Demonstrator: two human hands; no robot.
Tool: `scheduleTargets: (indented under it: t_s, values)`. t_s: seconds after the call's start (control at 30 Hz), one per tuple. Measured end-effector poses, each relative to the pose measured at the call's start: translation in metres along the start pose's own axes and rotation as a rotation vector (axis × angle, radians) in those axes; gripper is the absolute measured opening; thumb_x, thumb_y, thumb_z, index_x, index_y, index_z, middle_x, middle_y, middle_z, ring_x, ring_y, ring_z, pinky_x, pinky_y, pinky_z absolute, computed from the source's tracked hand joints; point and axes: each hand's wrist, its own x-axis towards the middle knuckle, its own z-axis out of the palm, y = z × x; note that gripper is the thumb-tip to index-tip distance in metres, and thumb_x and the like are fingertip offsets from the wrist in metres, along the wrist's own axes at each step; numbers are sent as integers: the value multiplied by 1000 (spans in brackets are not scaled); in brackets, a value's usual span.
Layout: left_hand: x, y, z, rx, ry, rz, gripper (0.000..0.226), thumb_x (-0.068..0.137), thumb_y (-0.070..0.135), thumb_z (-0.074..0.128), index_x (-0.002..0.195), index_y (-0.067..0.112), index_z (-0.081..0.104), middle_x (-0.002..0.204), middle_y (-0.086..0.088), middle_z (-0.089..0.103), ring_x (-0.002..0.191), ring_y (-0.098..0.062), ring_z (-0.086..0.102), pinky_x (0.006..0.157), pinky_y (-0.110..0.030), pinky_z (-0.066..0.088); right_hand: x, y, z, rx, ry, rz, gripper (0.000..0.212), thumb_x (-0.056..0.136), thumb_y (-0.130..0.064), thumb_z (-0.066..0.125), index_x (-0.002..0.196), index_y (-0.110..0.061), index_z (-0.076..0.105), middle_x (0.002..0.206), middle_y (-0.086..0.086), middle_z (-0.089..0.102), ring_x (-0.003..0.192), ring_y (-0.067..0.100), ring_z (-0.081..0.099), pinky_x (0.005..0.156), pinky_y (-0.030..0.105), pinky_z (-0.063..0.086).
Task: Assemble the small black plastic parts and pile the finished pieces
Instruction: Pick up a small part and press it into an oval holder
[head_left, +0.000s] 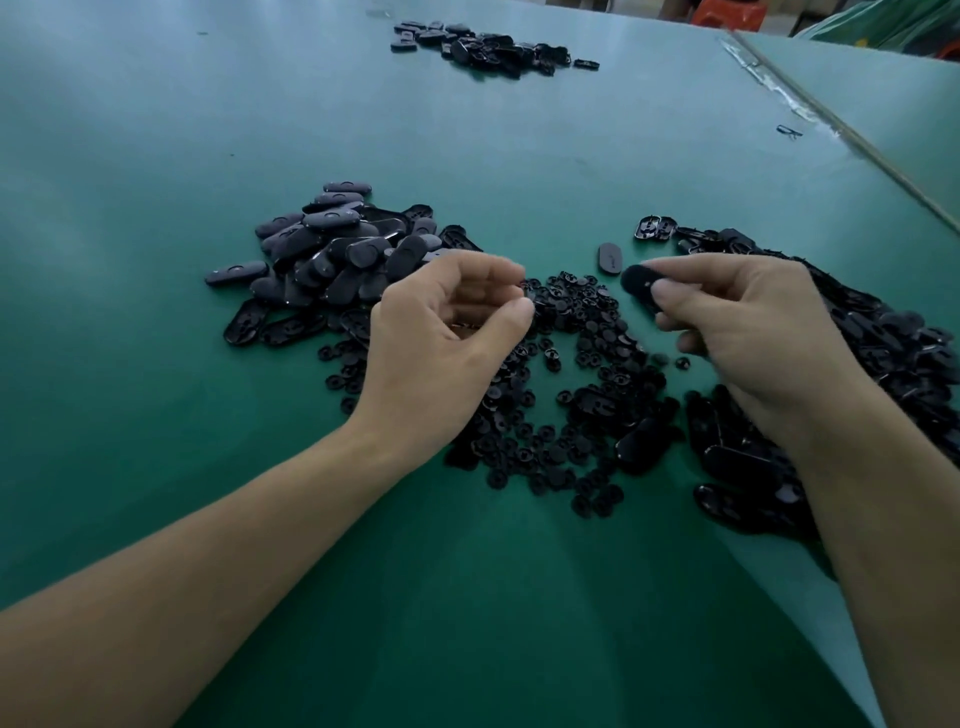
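Observation:
A heap of small round black clips (571, 374) covers the green table (156, 156) between my hands. My left hand (441, 338) hovers over the heap's left side with fingers curled and thumb close to the fingertips; whether it pinches a clip I cannot tell. My right hand (743, 322) pinches a black oval piece (641, 286) between thumb and fingers, held above the clips. A pile of oval pieces (332, 254) lies behind my left hand. More oval shells (883, 353) spread out under and to the right of my right hand.
A single oval piece (610, 258) lies alone behind the clip heap. Another pile of black parts (488, 47) sits far back on the table. A seam with a thin rod (841, 130) runs diagonally along the table's right side.

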Motion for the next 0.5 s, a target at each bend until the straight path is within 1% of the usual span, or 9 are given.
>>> scheduleTargets:
  t_s: [0.07, 0.13, 0.17, 0.23, 0.33, 0.4, 0.47, 0.5]
  values:
    - [-1, 0, 1, -15, -21, -18, 24, 86, 21, 75, 109, 18, 71, 90, 2, 76, 81, -17, 72, 79, -41, 62, -10, -10, 7, 81, -150, -27, 26, 91, -3, 67, 94, -26, 78, 87, 2, 74, 68, 2, 62, 58, 15, 49]
    - [-1, 0, 1, -11, -42, -10, 24, 85, 23, 77, 109, 20, 72, 91, 3, 77, 81, -14, 73, 78, -36, 61, -19, -16, 18, 145, -254, -77, 26, 87, -2, 71, 98, -24, 77, 80, -1, 74, 68, 4, 64, 59, 14, 50]
    - [-1, 1, 1, -4, -54, 1, 21, 85, 23, 77, 105, 20, 73, 90, 3, 77, 81, -14, 74, 77, -34, 61, -22, -18, 24, 161, -267, -106, 25, 85, -2, 73, 99, -23, 76, 77, -2, 74, 67, 5, 65, 59, 14, 49]
    - [-2, 1, 1, -1, -67, 15, 14, 85, 22, 77, 99, 21, 74, 87, 3, 77, 78, -15, 74, 75, -33, 60, -27, -17, 33, 165, -235, -153, 23, 84, -1, 75, 95, -20, 75, 76, -2, 74, 67, 6, 67, 60, 13, 49]
    - [-2, 0, 0, 7, -47, 9, 18, 83, 20, 76, 99, 25, 73, 84, -1, 77, 77, -20, 74, 76, -40, 62, -28, -10, 40, 127, -155, -198, 18, 88, -2, 73, 92, -20, 75, 78, -3, 76, 67, 5, 69, 61, 12, 49]
    - [-1, 0, 1, 7, -34, 6, 19, 81, 19, 75, 98, 26, 73, 83, -1, 76, 76, -21, 74, 77, -41, 62, -27, -4, 43, 8, -70, -243, 14, 91, -9, 72, 93, -22, 75, 76, -9, 75, 70, 1, 69, 66, 11, 49]
    - [-1, 0, 1, -13, -15, -8, 16, 81, 18, 75, 96, 25, 73, 82, -1, 76, 75, -21, 74, 76, -41, 62, -28, 2, 44, -182, 12, -301, 10, 89, -16, 75, 95, -24, 76, 76, -17, 71, 72, -6, 65, 70, 7, 46]
    - [-1, 0, 1, -29, 1, -17, 16, 82, 17, 75, 96, 24, 73, 80, -1, 76, 73, -21, 74, 75, -40, 62, -29, 3, 45, -281, 28, -323, 9, 88, -19, 76, 95, -24, 77, 77, -19, 68, 72, -7, 64, 69, 6, 45]
